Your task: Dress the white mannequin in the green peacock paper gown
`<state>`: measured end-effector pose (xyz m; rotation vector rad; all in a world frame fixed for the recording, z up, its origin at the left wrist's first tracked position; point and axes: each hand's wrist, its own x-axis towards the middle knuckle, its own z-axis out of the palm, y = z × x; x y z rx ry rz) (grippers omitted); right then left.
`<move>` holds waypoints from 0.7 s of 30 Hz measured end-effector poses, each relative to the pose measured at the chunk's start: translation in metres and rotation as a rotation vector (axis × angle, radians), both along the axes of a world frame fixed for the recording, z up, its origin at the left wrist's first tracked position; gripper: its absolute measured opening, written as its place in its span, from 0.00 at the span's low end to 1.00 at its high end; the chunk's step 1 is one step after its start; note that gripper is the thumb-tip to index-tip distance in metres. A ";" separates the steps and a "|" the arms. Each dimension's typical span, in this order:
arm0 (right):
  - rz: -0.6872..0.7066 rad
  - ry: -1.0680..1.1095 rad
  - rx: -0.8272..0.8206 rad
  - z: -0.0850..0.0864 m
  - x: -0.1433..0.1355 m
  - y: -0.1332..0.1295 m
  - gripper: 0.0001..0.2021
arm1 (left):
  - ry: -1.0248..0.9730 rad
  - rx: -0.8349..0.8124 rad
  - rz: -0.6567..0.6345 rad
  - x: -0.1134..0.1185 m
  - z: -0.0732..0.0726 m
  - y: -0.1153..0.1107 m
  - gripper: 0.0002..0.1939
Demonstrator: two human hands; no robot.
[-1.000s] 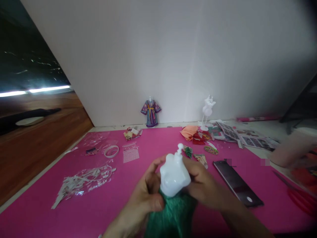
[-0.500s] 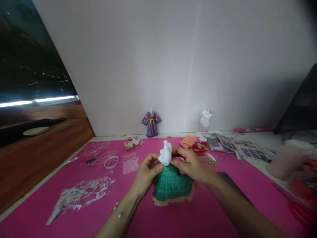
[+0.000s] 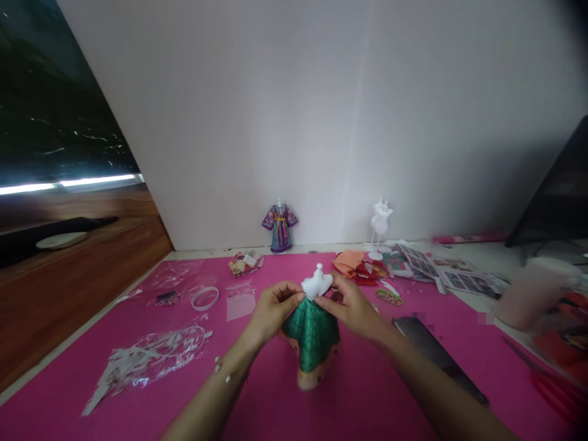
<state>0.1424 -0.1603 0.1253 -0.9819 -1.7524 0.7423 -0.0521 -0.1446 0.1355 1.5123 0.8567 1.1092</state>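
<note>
Between my hands is a small white mannequin (image 3: 316, 285) wearing a green doll skirt (image 3: 312, 334) with a peach-orange hem. My left hand (image 3: 278, 306) is closed, thumb and fingers pinching at the skirt's waist on the left side. On the other side, my right hand (image 3: 351, 303) pinches close to the waist, its thumb near the front. The skirt flares below both hands, folded forward over the pink mat (image 3: 257, 392). What the fingertips hold behind the waist is hidden.
A doll in a purple robe (image 3: 280, 226) and a bare white doll stand (image 3: 380, 223) are by the wall. To the left lie a tape roll (image 3: 205, 299) and a plastic bag of white strips (image 3: 147, 358). A phone (image 3: 438, 358), scissors (image 3: 551, 386) and fabric scraps (image 3: 351, 266) lie rightward.
The mannequin has turned, now showing its wider shoulders, and sits slightly further right. The skirt has swung into a narrower fold. Both hands keep pinching at the waist.
</note>
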 end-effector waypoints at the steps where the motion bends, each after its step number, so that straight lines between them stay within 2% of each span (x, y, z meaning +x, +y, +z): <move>1: -0.018 -0.002 0.003 -0.002 0.000 -0.001 0.12 | 0.014 0.004 -0.003 0.000 -0.001 0.000 0.18; 8: -0.120 0.044 0.023 -0.011 -0.003 0.002 0.12 | 0.138 0.114 -0.009 0.003 -0.006 -0.007 0.12; 12: -0.144 0.060 0.029 -0.011 -0.001 0.002 0.12 | 0.218 0.145 0.016 0.000 -0.013 -0.005 0.10; 16: -0.168 0.076 0.031 -0.007 0.001 0.001 0.09 | 0.281 0.155 0.096 -0.010 -0.020 0.003 0.05; 19: -0.170 0.074 0.022 -0.006 0.000 0.003 0.08 | 0.287 0.196 0.182 -0.012 -0.022 0.002 0.06; 21: -0.162 0.069 0.018 -0.006 -0.001 0.004 0.09 | 0.284 0.214 0.189 -0.008 -0.022 -0.003 0.08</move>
